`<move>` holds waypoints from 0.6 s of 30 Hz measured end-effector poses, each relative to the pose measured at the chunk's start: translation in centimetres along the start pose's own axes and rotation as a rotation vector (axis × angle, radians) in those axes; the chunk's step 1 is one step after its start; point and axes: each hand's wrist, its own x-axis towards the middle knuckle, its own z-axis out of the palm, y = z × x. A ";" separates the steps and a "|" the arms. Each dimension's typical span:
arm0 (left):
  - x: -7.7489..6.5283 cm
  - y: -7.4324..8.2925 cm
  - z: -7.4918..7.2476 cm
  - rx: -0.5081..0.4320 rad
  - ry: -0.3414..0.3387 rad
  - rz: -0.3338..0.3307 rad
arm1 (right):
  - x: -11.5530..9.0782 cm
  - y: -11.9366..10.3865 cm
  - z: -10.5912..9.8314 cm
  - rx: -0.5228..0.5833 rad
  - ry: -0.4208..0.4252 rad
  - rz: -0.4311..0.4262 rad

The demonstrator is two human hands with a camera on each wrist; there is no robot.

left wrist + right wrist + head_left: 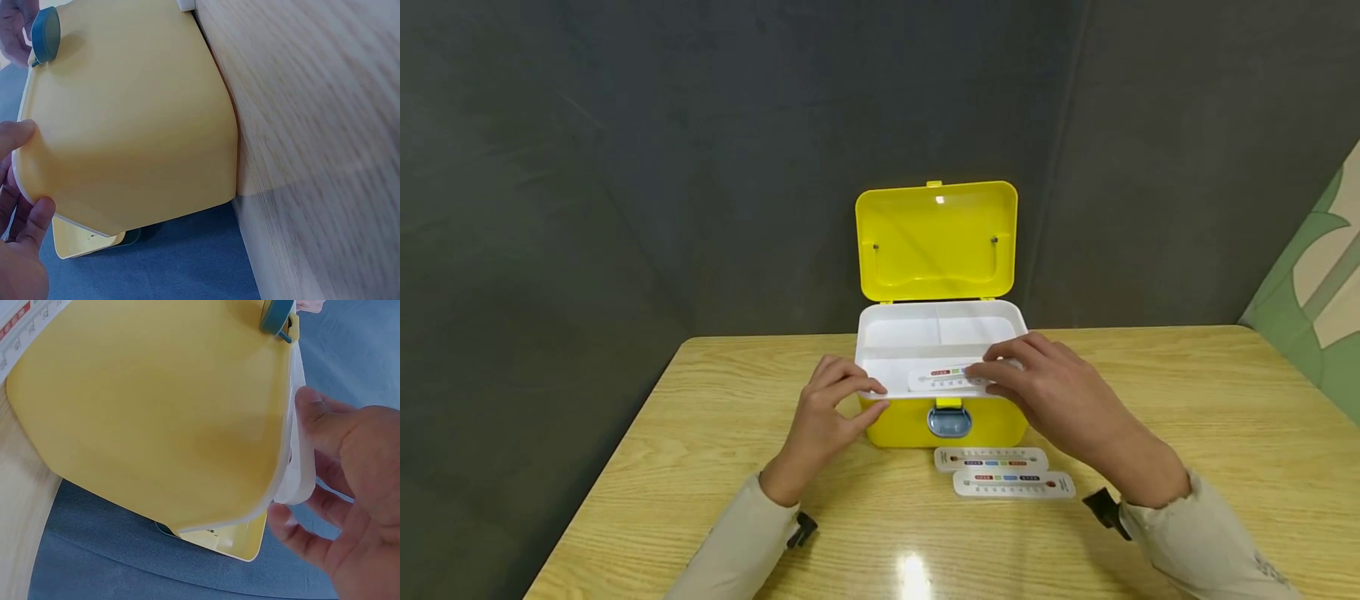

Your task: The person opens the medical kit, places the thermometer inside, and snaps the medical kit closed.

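A yellow storage box [895,427] stands with its lid [936,242] raised and a white divided tray [898,333] in its top. My left hand [827,408] grips the rim at the box's front left corner, thumb and fingers around the edge. With my right hand [1048,387] I hold a white thermometer [936,379] by its right end, in the tray's front compartment; the fingers hide that end. In the right wrist view, my thumb presses on the thermometer [297,481] just above the rim. Two more thermometers [992,458] [1011,485] lie before the box.
The box stands on a wooden table [737,400] close to its back edge. A dark curtain [775,167] hangs behind. The lid's grey-blue latch [949,422] hangs at the front. A green leaf-patterned panel [1311,283] is at the far right.
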 end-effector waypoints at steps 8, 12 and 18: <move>0.1 0.2 -0.1 0.000 -0.006 -0.014 | 0.1 0.1 0.3 0.025 0.007 -0.010; 0.1 0.1 -0.1 0.000 -0.006 -0.010 | 0.1 0.2 0.3 0.033 0.004 -0.018; 0.1 0.1 -0.1 0.000 -0.005 0.000 | 0.0 0.2 0.2 0.047 -0.042 -0.010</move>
